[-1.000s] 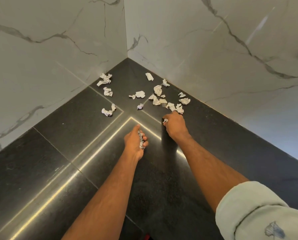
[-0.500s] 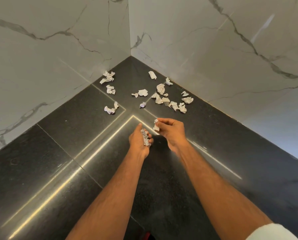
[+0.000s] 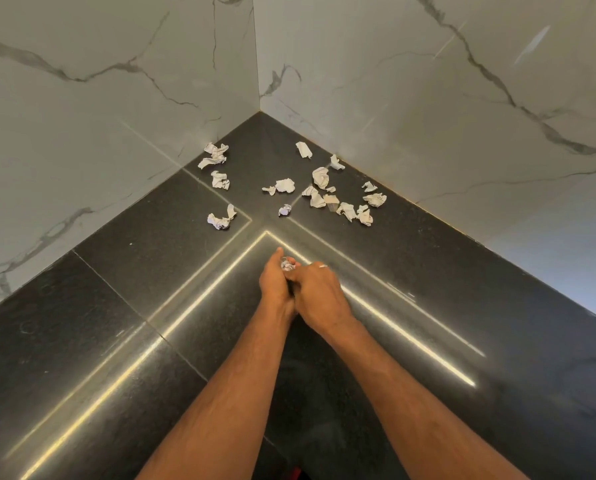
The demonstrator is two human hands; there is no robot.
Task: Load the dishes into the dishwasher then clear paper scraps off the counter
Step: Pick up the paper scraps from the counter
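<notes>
Several crumpled white paper scraps lie in the corner of the black stone counter [image 3: 116, 306]: a dense group [image 3: 345, 210] by the right wall, a few [image 3: 216, 154] by the left wall, one pair [image 3: 221, 220] nearer me. My left hand [image 3: 276, 282] grips a small bundle of scraps [image 3: 287, 265]. My right hand [image 3: 319, 292] is pressed against it, fingers curled, pinching a scrap at the bundle. Both hands hover just short of the scraps. No dishes or dishwasher are in view.
White marble walls [image 3: 151, 98] meet at the corner behind the scraps. Bright light reflections run as lines across the glossy counter. A small lone scrap [image 3: 285, 210] lies just beyond my hands.
My right hand lifted a scrap off the counter near the right group and drew back to meet my left hand. The left hand has kept its bundle.
</notes>
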